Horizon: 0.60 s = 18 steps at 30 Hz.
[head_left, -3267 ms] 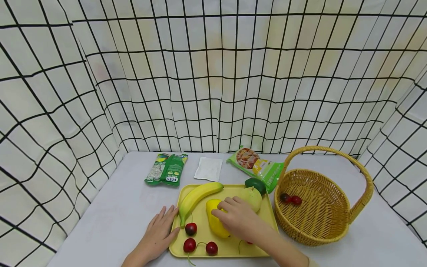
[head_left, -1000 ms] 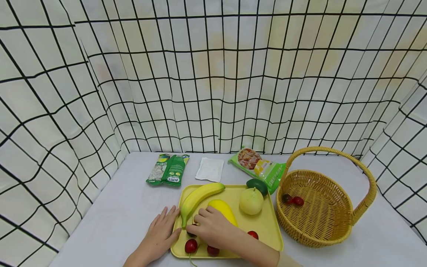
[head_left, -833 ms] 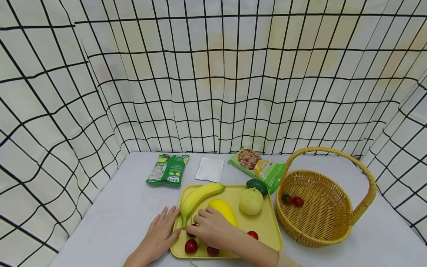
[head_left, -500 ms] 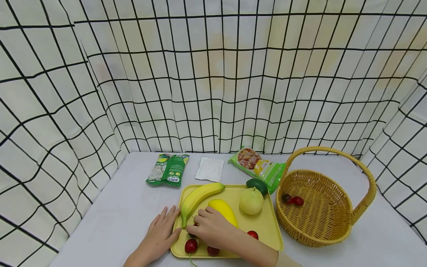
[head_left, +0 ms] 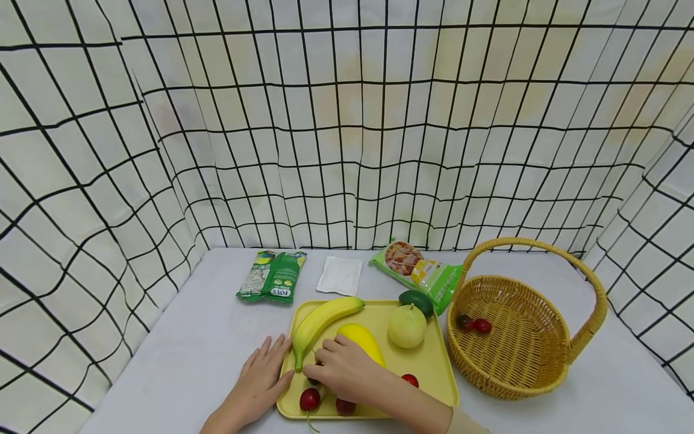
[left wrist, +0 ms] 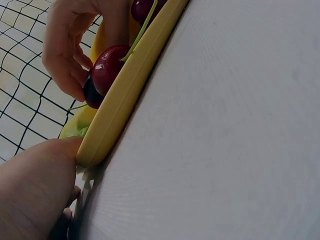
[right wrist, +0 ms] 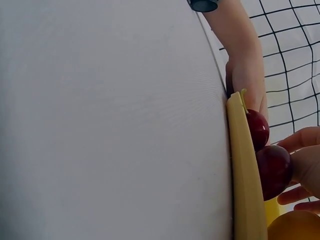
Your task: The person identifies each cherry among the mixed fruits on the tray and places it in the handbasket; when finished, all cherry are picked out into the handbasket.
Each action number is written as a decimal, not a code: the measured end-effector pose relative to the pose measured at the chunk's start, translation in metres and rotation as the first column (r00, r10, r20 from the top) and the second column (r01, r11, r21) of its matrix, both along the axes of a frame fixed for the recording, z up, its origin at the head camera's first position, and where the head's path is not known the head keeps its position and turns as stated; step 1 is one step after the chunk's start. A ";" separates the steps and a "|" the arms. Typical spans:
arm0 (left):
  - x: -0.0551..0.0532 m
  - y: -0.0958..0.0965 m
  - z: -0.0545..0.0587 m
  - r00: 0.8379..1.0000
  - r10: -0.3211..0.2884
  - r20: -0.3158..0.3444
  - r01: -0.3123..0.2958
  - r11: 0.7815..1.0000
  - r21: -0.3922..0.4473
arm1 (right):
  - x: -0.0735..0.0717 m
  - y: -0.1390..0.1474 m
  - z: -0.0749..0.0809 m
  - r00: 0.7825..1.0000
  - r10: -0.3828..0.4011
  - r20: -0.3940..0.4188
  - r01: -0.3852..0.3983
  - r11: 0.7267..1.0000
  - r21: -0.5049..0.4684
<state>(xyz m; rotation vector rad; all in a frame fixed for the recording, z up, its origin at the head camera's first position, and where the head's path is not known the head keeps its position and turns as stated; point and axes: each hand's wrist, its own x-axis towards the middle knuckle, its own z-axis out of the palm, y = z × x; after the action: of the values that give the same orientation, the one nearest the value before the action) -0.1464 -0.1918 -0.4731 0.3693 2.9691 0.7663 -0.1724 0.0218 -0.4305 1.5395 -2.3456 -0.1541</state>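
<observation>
My left hand (head_left: 261, 381) lies flat with spread fingers at the left side of the yellow tray (head_left: 434, 398), its thumb on the rim. My right hand (head_left: 347, 367) reaches across the tray and pinches a dark cherry (left wrist: 92, 92) beside the tip of the banana (head_left: 322, 322); in the head view the hand mostly covers this cherry. Just in front are a red cherry (head_left: 309, 399) with a green stem and another cherry (head_left: 345, 407), partly under the right hand. A smooth yellow fruit (head_left: 364, 340) lies behind the right hand, partly hidden. One more cherry (head_left: 410, 380) shows past the forearm.
On the tray's right are a pale green pear (head_left: 406, 327) and a dark green avocado (head_left: 417, 300). A wicker basket (head_left: 509, 374) with a tall handle holds two dark red cherries (head_left: 474, 323). Behind the tray lie a green packet (head_left: 273, 276), a white packet (head_left: 340, 275) and a light green bag (head_left: 417, 271).
Over about three seconds my right hand has moved left from the yellow fruit to the dark cherry. During the last second it has barely moved. My left hand stays at the tray's rim.
</observation>
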 end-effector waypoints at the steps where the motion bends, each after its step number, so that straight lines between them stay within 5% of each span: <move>1: 0.000 0.000 0.000 1.000 0.000 0.001 0.000 1.000 0.000 | 0.000 0.000 0.001 1.000 -0.004 0.003 0.004 1.000 -0.003; 18: -0.001 0.001 0.001 0.999 0.004 0.032 -0.004 1.000 0.009 | -0.002 0.010 0.015 0.999 -0.025 0.031 0.027 0.996 -0.089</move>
<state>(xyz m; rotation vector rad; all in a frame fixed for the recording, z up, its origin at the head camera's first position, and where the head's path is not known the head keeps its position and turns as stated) -0.1472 -0.1911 -0.4717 0.3486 2.9380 0.7794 -0.1747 0.0313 -0.4151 1.4791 -2.3623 -0.0319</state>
